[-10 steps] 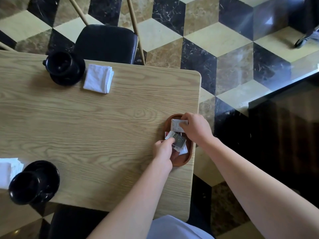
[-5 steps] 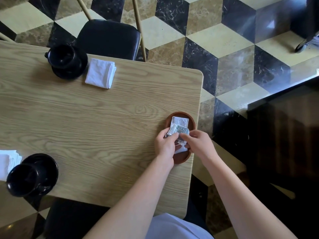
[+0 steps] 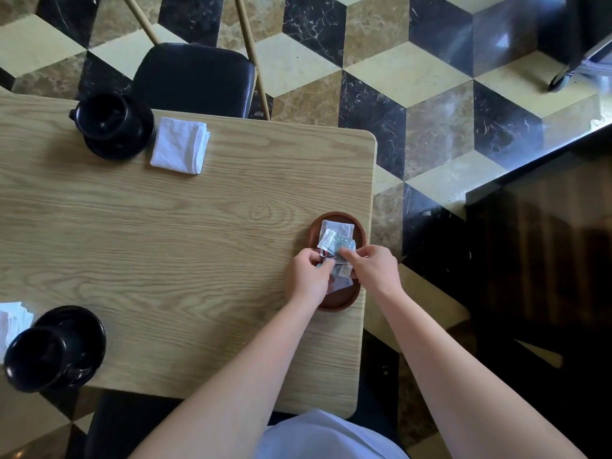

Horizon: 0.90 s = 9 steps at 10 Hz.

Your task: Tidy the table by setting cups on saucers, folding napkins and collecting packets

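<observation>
A brown oval tray near the table's right edge holds several small packets. Both hands work over its near half. My left hand pinches packets at the tray's left side. My right hand pinches the grey-green packet from the right. A black cup stands on a black saucer at the far left, with a folded white napkin beside it. A second black cup sits on its saucer at the near left, next to another white napkin.
The wooden table ends just right of the tray. A black chair stands at the far side and another dark seat at the near side. A dark counter lies to the right over the patterned floor.
My right hand drew back from the tray's far end to its middle and met my left hand on the packets. The packets now lie gathered closer together.
</observation>
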Each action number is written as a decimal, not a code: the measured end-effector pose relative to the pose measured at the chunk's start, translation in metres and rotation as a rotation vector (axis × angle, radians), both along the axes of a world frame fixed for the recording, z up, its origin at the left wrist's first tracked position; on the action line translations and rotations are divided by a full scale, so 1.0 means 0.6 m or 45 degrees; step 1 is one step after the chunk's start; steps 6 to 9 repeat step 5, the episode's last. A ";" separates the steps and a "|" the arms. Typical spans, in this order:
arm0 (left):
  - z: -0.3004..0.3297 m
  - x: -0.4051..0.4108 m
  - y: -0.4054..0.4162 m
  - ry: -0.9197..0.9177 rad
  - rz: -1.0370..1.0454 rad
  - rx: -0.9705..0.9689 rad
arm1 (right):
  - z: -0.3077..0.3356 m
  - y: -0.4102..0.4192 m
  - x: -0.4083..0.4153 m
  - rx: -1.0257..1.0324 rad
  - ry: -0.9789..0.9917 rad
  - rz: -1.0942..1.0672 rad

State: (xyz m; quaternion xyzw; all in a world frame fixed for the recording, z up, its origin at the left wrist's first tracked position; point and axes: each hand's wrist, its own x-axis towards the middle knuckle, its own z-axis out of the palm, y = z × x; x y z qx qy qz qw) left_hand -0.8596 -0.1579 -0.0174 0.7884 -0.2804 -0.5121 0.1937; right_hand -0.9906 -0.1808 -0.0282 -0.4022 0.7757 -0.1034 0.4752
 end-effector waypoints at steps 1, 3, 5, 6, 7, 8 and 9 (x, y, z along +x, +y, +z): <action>-0.001 0.006 0.014 -0.168 -0.211 0.008 | 0.007 0.016 0.007 -0.051 0.113 0.086; 0.018 0.006 0.040 -0.403 -0.343 -0.092 | 0.031 0.050 0.030 -0.123 0.364 0.238; 0.034 0.020 0.091 -0.491 -0.680 -0.257 | 0.065 0.099 0.038 -0.062 0.455 0.309; 0.034 0.020 0.091 -0.491 -0.680 -0.257 | 0.065 0.099 0.038 -0.062 0.455 0.309; 0.034 0.020 0.091 -0.491 -0.680 -0.257 | 0.065 0.099 0.038 -0.062 0.455 0.309; 0.034 0.020 0.091 -0.491 -0.680 -0.257 | 0.065 0.099 0.038 -0.062 0.455 0.309; 0.034 0.020 0.091 -0.491 -0.680 -0.257 | 0.065 0.099 0.038 -0.062 0.455 0.309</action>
